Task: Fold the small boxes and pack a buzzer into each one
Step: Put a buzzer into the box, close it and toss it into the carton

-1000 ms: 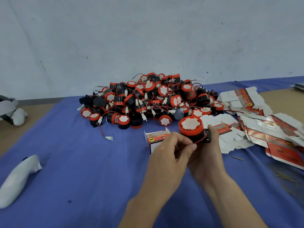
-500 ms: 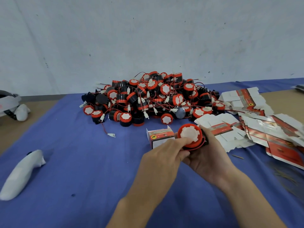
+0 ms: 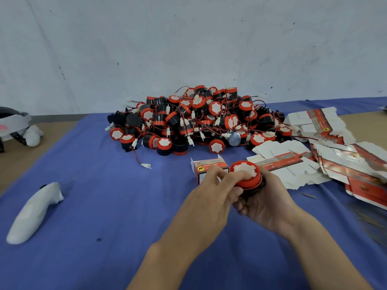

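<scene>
Red plastic caps the buzzer (image 3: 246, 176), which is held just above the worktop (image 3: 104, 206), between both hands and just right of the folded box (image 3: 202, 168). It is cupped from below by the right hand (image 3: 266, 203), whose fingers are curled round the black body, and its red rim is pinched by the curled fingers of the left hand (image 3: 211, 197). A thin red lead appears to be wound round the body; where its connector lies cannot be told. The box stands on the cloth, partly hidden behind the left hand, its top flaps apparently raised.

The step is judged to be tucking the lead, then inserting the buzzer. The lead should be pressed close to the body so that nothing snags on the flaps, and the box steadied while the buzzer is lowered in squarely.

Behind, a pile of buzzers (image 3: 194, 122) is heaped, wires tangled. Flat box blanks (image 3: 293, 164) are fanned out to the right. A blue cloth is spread over the worktop, with brown board left bare at both sides. A white handheld object (image 3: 35, 210) is seen at the left, and a scuffed pale wall (image 3: 188, 49) behind.
</scene>
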{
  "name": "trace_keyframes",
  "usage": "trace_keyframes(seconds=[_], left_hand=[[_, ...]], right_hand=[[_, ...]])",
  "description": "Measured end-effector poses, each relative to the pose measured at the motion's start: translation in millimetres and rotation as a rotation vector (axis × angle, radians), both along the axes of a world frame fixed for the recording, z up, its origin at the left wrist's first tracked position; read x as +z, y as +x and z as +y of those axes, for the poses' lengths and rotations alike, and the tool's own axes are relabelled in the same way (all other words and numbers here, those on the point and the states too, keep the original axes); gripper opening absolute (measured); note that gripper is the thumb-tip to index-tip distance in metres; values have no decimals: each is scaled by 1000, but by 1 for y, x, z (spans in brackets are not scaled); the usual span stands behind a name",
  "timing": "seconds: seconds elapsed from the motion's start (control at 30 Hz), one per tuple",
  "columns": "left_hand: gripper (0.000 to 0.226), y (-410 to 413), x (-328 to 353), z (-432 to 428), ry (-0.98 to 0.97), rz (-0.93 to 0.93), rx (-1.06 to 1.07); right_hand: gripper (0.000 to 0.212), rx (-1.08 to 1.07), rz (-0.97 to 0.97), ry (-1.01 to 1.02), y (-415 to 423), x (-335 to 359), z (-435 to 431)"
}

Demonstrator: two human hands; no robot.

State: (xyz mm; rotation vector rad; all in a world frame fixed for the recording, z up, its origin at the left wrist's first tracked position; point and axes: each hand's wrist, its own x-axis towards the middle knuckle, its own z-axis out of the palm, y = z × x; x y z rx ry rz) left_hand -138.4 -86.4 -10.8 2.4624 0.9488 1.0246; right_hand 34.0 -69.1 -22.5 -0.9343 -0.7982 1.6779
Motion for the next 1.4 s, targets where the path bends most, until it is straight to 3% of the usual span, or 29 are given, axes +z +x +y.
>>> trace_keyframes(seconds=[0.33, 0.5, 0.63, 0.7, 0.77, 0.87, 0.93, 1.03, 1.13, 1.27, 1.4], left_hand=[[40, -5, -9, 9, -40, -75, 9], [41, -5, -13, 9, -17, -117, 4], [39, -5, -10, 11, -10, -278, 17], [44, -9, -8, 13, -46, -386, 50], [42, -14, -6, 16, -116, -502, 124], [31, -23, -4, 24, -217, -678, 256], [28, -30, -2, 30, -270, -810, 320], [23, -40, -1, 37, -377, -960, 391], [18, -46, -3, 39, -477, -1040, 411], [23, -45, -4, 43, -626, -1153, 381], [24, -45, -3, 44, -760, -1262, 318]], right_hand=[[60, 143, -148, -151, 8, -2, 1], [56, 153, -113, -211, 9, -3, 1], [56, 125, -104, -162, 8, 0, 2], [67, 67, -125, -163, 8, 1, 4], [67, -103, -221, -117, 10, 2, 7], [34, -518, -587, 127, 9, -3, 10], [25, -637, -800, 313, 5, -7, 11], [32, -498, -993, 445, -3, -16, 15], [42, -349, -1058, 371, -12, -28, 20], [46, -340, -993, 365, -21, -34, 23], [37, -341, -1122, 408, -24, -34, 24]])
